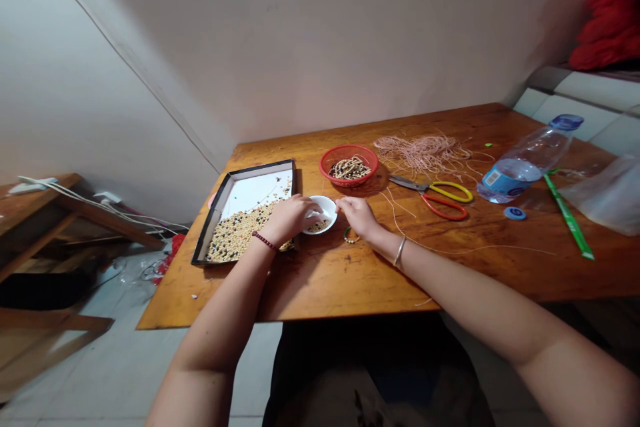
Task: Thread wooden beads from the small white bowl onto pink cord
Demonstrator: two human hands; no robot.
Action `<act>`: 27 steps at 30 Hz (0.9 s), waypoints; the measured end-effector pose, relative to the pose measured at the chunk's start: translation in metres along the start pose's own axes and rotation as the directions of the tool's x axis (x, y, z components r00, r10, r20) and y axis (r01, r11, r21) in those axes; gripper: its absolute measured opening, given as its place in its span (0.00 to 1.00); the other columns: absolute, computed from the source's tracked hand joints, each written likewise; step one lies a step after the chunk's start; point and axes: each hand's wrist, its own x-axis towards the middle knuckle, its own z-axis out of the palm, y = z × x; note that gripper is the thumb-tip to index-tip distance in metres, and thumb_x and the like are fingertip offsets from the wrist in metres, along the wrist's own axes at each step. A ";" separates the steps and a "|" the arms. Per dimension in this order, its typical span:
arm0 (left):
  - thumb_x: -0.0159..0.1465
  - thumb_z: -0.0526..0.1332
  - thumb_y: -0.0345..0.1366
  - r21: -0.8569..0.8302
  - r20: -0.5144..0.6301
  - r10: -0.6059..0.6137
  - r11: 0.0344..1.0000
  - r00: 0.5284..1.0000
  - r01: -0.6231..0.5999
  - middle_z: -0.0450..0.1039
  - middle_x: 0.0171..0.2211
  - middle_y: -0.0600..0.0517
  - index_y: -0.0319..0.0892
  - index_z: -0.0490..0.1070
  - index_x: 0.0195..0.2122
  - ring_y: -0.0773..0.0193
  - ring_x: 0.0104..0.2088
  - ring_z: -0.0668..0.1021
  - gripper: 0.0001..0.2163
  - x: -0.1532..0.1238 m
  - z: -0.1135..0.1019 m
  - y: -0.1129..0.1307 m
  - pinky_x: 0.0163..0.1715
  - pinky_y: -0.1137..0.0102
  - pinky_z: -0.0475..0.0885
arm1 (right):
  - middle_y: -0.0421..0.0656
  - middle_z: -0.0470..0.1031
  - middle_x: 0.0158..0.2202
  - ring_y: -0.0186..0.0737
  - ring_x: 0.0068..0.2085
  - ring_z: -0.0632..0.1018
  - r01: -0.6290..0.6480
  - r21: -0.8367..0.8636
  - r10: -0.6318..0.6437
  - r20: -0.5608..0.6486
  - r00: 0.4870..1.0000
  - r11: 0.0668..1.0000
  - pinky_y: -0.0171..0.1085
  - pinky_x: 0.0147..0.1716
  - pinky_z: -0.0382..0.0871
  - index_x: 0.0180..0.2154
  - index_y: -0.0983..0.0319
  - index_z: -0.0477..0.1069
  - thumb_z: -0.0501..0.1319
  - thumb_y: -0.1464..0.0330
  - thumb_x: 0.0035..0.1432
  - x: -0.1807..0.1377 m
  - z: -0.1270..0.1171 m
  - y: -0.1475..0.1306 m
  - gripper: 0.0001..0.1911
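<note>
My left hand [290, 219] reaches over the near edge of a small white bowl [327, 205], its fingertips at the rim or just inside; whether they pinch anything is hidden. My right hand [359, 217] grips the bowl's right rim with its fingertips. Some tan and dark beads [317, 227] lie in the bowl. A black-rimmed tray [260, 172] to the left holds a spread of tan and dark beads [237, 233], partly under my left palm. A small beaded loop [351, 235] lies on the table below my right hand.
The wooden table [320, 287] holds a red basket of bead strands [349, 150], a tangle of pink cord [423, 153], scissors with yellow and red handles [431, 197], a plastic bottle [525, 163], a blue cap [515, 213], a green strip [570, 217] and a plastic bag [605, 193].
</note>
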 end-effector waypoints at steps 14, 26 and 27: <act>0.60 0.61 0.43 -0.130 -0.056 -0.084 0.989 0.995 0.077 0.77 0.33 0.48 0.44 0.78 0.34 0.59 0.33 0.76 0.10 0.003 0.011 0.000 0.31 0.70 0.66 | 0.37 0.64 0.17 0.34 0.25 0.66 0.027 -0.028 -0.026 0.019 0.999 0.999 0.34 0.30 0.57 0.17 0.62 0.68 0.55 0.62 0.51 -0.001 0.000 0.001 0.15; 0.54 0.66 0.49 -0.915 -0.001 -0.107 0.400 0.994 0.043 0.76 0.32 0.48 0.35 0.73 0.34 0.66 0.32 0.75 0.19 0.012 0.011 -0.003 0.35 0.71 0.69 | 0.38 0.68 0.20 0.34 0.27 0.69 0.139 0.062 -0.144 0.099 0.985 0.988 0.34 0.33 0.60 0.20 0.62 0.68 0.54 0.62 0.54 -0.004 -0.001 -0.004 0.15; 0.54 0.67 0.49 -0.927 0.006 -0.106 0.373 0.994 0.045 0.75 0.32 0.48 0.35 0.73 0.34 0.66 0.32 0.75 0.19 0.012 0.011 -0.003 0.34 0.72 0.69 | 0.39 0.69 0.21 0.34 0.27 0.69 0.148 0.061 -0.154 0.102 0.983 0.987 0.34 0.33 0.60 0.20 0.62 0.68 0.54 0.62 0.54 -0.004 -0.001 -0.005 0.15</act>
